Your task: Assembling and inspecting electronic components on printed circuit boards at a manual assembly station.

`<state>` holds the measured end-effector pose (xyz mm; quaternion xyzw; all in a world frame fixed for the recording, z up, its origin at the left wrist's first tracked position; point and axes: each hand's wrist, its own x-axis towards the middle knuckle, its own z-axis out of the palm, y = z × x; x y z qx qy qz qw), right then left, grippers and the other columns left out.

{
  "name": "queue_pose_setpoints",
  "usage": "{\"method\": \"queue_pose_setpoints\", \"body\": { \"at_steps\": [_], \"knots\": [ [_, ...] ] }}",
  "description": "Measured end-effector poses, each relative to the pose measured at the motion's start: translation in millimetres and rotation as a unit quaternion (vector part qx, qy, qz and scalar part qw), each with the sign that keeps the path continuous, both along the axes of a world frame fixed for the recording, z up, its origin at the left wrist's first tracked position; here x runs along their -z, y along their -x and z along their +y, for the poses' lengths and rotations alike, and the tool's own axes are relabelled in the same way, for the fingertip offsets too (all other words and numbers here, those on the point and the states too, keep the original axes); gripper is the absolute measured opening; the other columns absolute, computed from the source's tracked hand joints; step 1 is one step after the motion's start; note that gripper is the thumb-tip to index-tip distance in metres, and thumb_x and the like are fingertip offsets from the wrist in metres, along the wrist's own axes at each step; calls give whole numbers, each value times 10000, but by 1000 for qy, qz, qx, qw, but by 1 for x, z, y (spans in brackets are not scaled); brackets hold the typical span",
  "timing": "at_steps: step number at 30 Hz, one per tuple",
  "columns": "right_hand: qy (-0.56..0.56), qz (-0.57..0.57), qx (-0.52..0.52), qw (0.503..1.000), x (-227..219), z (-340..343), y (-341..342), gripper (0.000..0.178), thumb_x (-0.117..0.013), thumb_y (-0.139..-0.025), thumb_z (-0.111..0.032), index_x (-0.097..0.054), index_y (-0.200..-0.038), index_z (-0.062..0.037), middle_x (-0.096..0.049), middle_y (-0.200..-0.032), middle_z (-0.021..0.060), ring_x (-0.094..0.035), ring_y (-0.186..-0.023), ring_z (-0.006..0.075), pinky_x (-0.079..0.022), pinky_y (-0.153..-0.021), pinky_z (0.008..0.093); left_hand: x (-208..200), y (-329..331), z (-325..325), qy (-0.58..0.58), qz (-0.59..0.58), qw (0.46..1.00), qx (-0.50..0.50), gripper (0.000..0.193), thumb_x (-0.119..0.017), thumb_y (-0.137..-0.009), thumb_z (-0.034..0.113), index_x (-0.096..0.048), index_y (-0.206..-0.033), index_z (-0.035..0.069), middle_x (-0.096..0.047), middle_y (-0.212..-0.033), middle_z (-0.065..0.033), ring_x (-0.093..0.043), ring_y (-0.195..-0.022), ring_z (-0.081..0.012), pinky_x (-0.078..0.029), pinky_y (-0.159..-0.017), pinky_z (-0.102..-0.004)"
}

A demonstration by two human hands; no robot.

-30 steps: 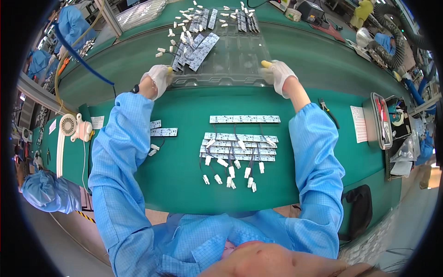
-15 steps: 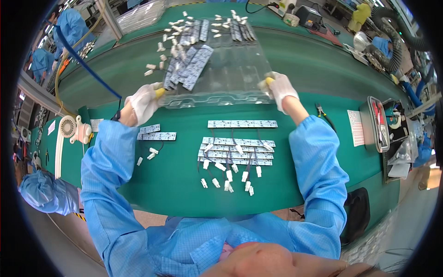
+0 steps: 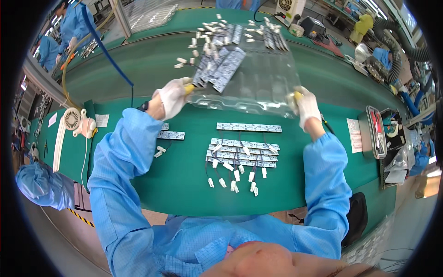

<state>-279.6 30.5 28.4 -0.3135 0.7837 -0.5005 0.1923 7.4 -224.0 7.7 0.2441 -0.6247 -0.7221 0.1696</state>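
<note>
Between my two gloved hands is a clear plastic tray (image 3: 270, 81), gripped at its near corners. My left hand (image 3: 174, 98) is closed on the left corner, and my right hand (image 3: 304, 106) pinches the right one. White strip circuit boards (image 3: 229, 70) lie in a loose pile on the tray's left part, with white connectors (image 3: 210, 39) on leads spilling past its edge. More boards (image 3: 273, 38) sit at the tray's far right. On the green mat before me, several strip boards (image 3: 249, 127) lie in rows, their wired connectors (image 3: 236, 175) toward me.
Left of the rows are other boards (image 3: 171, 135), partly behind my left sleeve. A small fan (image 3: 72, 119) stands at the left. Pliers (image 3: 326, 123), a printed sheet (image 3: 355, 135) and a metal box (image 3: 374, 131) are on the right. A blue hose (image 3: 107, 53) hangs at left; co-workers are beyond.
Both my hands have moved to the right, carrying the tray and its pile of boards with them. The rows on the mat lie as before.
</note>
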Motion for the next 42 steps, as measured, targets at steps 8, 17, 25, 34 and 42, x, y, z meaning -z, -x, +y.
{"method": "queue_pose_setpoints", "body": {
  "at_steps": [8,17,25,34,42],
  "knots": [
    [19,-75,34,996,5,41,-30,280,-438,-915,-104,-555,-1145,6,-624,-760,39,-439,-493,63,-340,-423,215,-12,-23,37,37,31,997,63,419,-565,-867,151,-456,-1222,-43,-494,-932,-11,-407,-770,-80,-351,-680,-211],
    [59,-132,-6,989,13,39,-45,311,-464,-907,-137,-545,-1165,16,-616,-744,28,-412,-489,60,-339,-427,213,-20,-60,52,62,33,995,78,311,-571,-848,200,-535,-1096,15,-509,-881,19,-439,-763,-65,-363,-663,-212],
    [64,-127,4,990,9,51,-62,284,-450,-912,-130,-570,-1142,-13,-613,-747,27,-434,-507,66,-344,-433,211,-17,-79,66,-6,61,997,51,209,-564,-906,181,-539,-1088,82,-534,-974,58,-475,-841,-34,-383,-739,-191],
    [65,-91,13,994,-6,82,-85,311,-460,-923,-152,-554,-1177,0,-571,-706,17,-414,-493,58,-301,-421,199,-31,-93,110,-20,30,999,9,289,-619,-886,216,-532,-1123,75,-557,-1004,69,-475,-824,-16,-374,-711,-176],
    [84,-47,22,995,-10,110,-106,356,-469,-938,-180,-534,-1243,-8,-578,-722,0,-407,-508,44,-299,-428,184,-32,-110,135,-19,45,999,-7,534,-660,-857,275,-459,-1270,2,-567,-1077,56,-469,-840,-28,-367,-723,-184]
  ]
}}
